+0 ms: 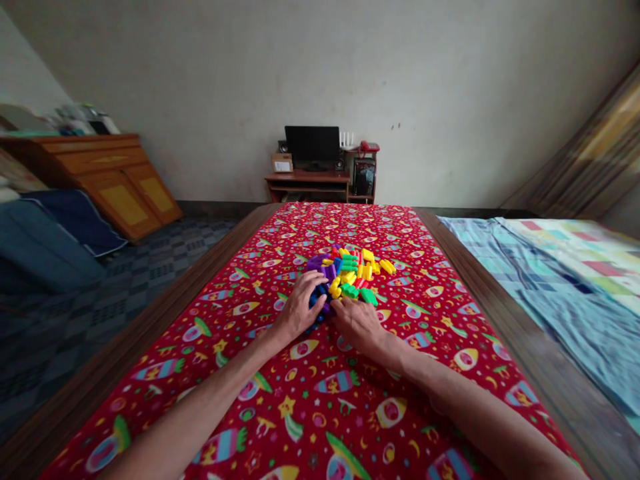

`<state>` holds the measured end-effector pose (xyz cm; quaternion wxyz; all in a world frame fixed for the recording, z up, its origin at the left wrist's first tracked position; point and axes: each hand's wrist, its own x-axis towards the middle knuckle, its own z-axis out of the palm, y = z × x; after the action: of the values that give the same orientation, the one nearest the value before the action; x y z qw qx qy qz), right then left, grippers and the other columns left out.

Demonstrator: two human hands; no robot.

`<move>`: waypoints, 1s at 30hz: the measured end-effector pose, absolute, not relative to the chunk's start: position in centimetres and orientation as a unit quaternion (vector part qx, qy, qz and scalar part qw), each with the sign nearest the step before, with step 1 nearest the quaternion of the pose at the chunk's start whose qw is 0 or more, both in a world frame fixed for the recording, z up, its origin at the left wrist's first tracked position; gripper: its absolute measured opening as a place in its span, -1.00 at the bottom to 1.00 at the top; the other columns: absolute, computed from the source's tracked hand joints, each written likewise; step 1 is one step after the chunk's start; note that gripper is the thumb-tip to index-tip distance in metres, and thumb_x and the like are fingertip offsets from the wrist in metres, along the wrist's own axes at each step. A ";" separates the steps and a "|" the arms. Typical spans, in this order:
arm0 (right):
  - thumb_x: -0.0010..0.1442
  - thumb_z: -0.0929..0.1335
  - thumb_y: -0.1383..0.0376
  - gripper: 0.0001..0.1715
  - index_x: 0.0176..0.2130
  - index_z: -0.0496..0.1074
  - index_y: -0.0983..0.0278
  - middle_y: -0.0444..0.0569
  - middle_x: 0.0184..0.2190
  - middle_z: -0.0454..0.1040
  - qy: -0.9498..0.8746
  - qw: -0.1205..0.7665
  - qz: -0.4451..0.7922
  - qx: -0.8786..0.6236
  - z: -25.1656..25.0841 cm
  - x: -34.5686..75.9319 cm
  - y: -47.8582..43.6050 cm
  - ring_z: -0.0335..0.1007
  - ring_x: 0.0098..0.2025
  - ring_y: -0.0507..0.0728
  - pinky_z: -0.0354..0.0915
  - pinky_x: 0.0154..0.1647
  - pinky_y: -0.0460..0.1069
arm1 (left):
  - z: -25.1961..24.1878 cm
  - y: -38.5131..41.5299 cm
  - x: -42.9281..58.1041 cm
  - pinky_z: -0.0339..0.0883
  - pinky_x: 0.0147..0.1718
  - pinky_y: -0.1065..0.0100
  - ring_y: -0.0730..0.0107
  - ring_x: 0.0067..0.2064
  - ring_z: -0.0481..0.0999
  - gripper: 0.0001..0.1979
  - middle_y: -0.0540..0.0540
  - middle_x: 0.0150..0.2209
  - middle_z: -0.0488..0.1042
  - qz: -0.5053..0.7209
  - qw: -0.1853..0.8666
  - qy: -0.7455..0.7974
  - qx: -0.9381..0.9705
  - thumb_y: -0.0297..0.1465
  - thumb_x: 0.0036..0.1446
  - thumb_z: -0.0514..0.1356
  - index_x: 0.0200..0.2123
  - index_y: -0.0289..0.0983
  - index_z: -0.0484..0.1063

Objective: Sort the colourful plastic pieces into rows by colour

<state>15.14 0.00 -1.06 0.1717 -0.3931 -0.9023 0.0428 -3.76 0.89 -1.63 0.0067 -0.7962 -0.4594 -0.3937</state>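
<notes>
A heap of colourful plastic toy blocks (349, 264) lies on a red patterned cloth (320, 420) in front of me. My left hand (301, 303) rests against the heap's left side, thumb and fingers apart, curved around dark blue blocks (314, 300). Purple blocks (329, 272) sit just beyond its fingertips. At the heap's near edge, my right hand (357, 323) is closed with fingers curled down; whatever they pinch is hidden beneath them. A green block (369, 297) lies just beyond its knuckles, with yellow blocks (367, 272) further back.
The cloth covers a long wooden table (530, 333). Past its far end stands a desk (307, 177) with a monitor (313, 145). A bed (565, 300) is at the right, a wooden cabinet (117, 180) at the left.
</notes>
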 end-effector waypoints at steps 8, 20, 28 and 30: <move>0.23 0.28 0.30 -0.67 -0.03 0.47 0.28 0.00 -0.20 0.59 -0.834 0.327 0.274 -0.350 1.0 17.5 2.0 0.50 -0.22 0.13 0.35 -0.17 -0.01 | -1.4 0.1 -3.1 0.38 -0.07 0.17 0.18 -0.10 0.49 -0.77 -0.14 -0.17 0.52 -0.345 -0.017 -0.458 -0.819 -0.28 0.31 0.03 -0.12 -0.23 0.41; 0.29 0.29 0.10 -0.60 -0.02 0.48 0.30 0.07 -0.21 0.57 -0.874 0.298 0.229 -0.309 3.7 18.6 2.1 0.47 -0.27 0.11 0.30 -0.25 -0.04 | 2.6 -0.5 -3.1 0.39 -0.28 0.33 0.24 -0.25 0.56 -0.74 -0.07 -0.30 0.56 -0.333 -0.207 -0.495 -0.775 -0.20 0.25 0.04 -0.16 -0.24 0.38; 0.30 0.26 0.19 -0.66 -0.27 0.54 0.34 -0.09 -0.51 0.50 -0.824 0.345 0.254 -0.370 3.4 19.3 3.7 0.33 -0.49 0.01 0.16 -0.46 -0.11 | 2.1 -0.4 -3.5 0.41 -0.32 0.32 0.31 -0.35 0.54 -0.78 -0.04 -0.36 0.50 -0.347 -0.232 -0.476 -0.774 -0.25 0.28 0.01 -0.12 -0.23 0.31; 0.26 0.30 0.18 -0.69 -0.25 0.56 0.31 -0.08 -0.49 0.52 -0.834 0.306 0.267 -0.373 3.6 19.9 4.2 0.36 -0.49 0.02 0.18 -0.46 -0.11 | 2.1 0.1 -3.7 0.41 -0.27 0.30 0.29 -0.31 0.53 -0.79 -0.05 -0.34 0.50 -0.335 -0.180 -0.481 -0.790 -0.26 0.29 0.01 -0.16 -0.23 0.35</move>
<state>19.85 4.17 3.63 0.3063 -0.3728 -0.8342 0.2670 -3.72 0.13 2.10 -0.1797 -0.7900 -0.4810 -0.3350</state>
